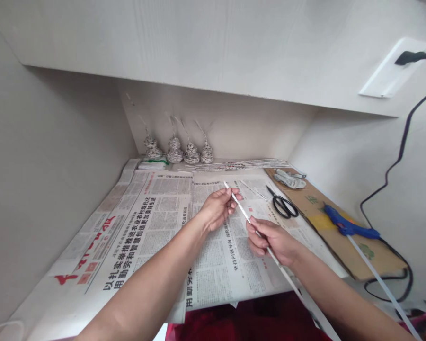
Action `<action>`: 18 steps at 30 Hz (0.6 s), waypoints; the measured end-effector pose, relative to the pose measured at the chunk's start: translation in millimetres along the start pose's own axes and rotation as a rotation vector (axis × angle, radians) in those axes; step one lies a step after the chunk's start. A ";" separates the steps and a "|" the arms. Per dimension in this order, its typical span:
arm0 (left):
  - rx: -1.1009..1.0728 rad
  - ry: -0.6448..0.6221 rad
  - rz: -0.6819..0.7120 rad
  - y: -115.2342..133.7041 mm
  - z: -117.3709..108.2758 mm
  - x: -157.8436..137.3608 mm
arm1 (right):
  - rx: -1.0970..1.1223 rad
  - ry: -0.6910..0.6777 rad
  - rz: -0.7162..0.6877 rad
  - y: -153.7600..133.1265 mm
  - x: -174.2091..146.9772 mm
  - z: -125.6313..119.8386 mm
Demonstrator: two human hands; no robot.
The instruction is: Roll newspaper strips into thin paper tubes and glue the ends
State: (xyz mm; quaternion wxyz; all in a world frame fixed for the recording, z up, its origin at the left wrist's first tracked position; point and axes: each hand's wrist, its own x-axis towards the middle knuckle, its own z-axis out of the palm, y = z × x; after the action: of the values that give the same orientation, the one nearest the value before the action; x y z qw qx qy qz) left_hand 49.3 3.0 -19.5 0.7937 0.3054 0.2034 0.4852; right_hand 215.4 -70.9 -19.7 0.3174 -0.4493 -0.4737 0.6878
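Observation:
A thin rolled newspaper stick (242, 208) slants between my two hands above the newspaper-covered table. Near its upper end, my left hand (218, 206) pinches it, with a short tip sticking out past the fingers. My right hand (271, 239) is closed around the stick lower down. From there the strip runs on, flatter and wider, past the bottom edge of the view. Black-handled scissors (284, 206) lie to the right, beyond my right hand. A short paper piece (253, 190) rests on the newspaper (163, 222) next to them.
Several gourd-shaped woven paper pieces (174, 150) stand along the back wall. Long paper sticks (237, 165) lie beside them. On the right, a cardboard sheet (326, 222) bears crumpled gloves (289, 179) and a blue glue gun (348, 223). Its black cord (388, 168) goes up to a wall socket (394, 68).

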 end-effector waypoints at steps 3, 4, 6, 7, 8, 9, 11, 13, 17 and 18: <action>0.013 -0.002 0.015 -0.6 0.0 0.1 | -0.261 0.222 -0.160 -0.3 1.0 2.1; 0.016 -0.008 0.017 -0.9 -0.1 0.2 | -0.306 0.255 -0.196 -0.6 1.3 2.5; 0.012 -0.017 0.016 -1.2 -0.3 0.4 | -0.237 0.177 -0.159 -1.2 1.4 2.6; 0.007 -0.020 0.015 -1.2 -0.4 0.5 | -0.145 0.086 -0.097 -1.5 1.2 2.5; 0.001 -0.017 0.014 -0.8 -0.5 0.6 | -0.052 -0.002 -0.033 -1.6 0.9 2.6; -0.006 -0.010 0.014 -0.3 -0.7 0.8 | 0.011 -0.058 0.013 -1.5 0.6 2.7; -0.014 0.017 0.018 1.1 -1.0 1.3 | -0.022 -0.034 0.012 -0.9 0.1 3.5; -0.012 0.045 0.024 2.6 -1.4 1.6 | -0.189 0.111 -0.099 0.0 -0.1 4.1; -0.019 0.033 0.032 3.7 -1.9 1.5 | -0.147 0.103 -0.119 0.7 0.2 1.8; -0.024 0.026 0.031 3.6 -1.9 1.5 | -0.039 0.023 -0.053 0.7 0.2 0.8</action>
State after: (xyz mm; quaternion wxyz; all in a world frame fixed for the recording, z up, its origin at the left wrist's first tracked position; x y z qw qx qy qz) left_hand 46.4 6.1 -18.5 0.7869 0.2929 0.2030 0.5037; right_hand 214.7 -71.3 -20.4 0.3321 -0.4505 -0.4951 0.6646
